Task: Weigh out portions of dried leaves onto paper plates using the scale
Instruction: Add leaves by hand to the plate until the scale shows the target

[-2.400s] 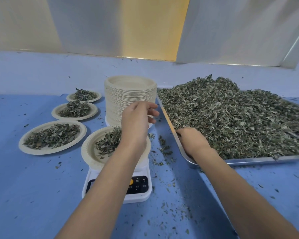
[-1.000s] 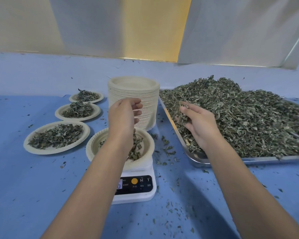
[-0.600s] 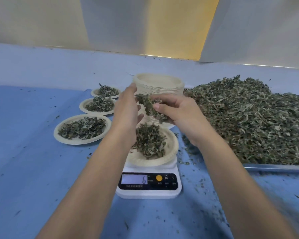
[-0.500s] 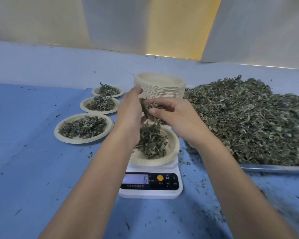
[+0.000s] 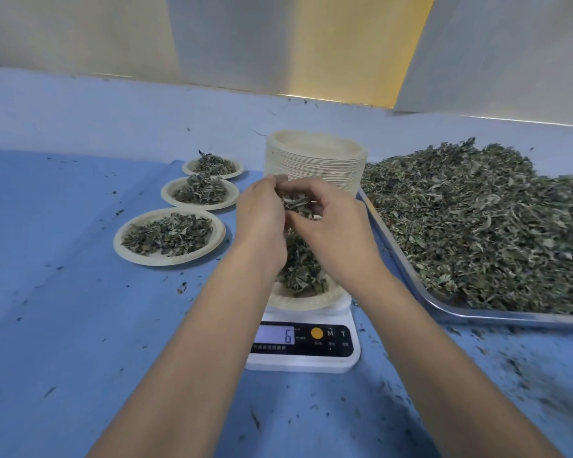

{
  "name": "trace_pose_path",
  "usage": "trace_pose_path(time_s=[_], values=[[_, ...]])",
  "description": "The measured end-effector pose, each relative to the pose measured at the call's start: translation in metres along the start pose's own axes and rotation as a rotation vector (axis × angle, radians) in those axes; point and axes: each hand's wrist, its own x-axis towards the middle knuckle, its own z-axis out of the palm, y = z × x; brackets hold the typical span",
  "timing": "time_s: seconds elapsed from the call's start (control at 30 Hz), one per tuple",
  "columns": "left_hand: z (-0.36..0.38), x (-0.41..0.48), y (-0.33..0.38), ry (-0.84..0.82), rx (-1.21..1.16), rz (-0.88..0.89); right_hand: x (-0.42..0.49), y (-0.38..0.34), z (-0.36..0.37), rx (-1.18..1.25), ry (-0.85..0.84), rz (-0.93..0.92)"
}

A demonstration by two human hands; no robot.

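Both hands, left [image 5: 262,223] and right [image 5: 331,233], grip a leaf clump [image 5: 296,203] over the plate [image 5: 306,300]; scale [image 5: 303,345] reads 6. Dropping all at once risks overshoot.

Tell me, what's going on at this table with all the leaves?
A person is portioning dried leaves. Both hands, the left hand and right hand, hold a pinch over the paper plate on the scale, which reads 6. Three filled plates sit left; the tray of leaves sits right.
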Motion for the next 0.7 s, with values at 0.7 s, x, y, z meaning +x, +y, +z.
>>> trace_pose_path(time_s=[0.7], values=[[-0.0012,0.0004,-0.0026,-0.046,0.059,0.072,-0.0022,-0.0017,-0.0010,-0.041,0.033,0.072]])
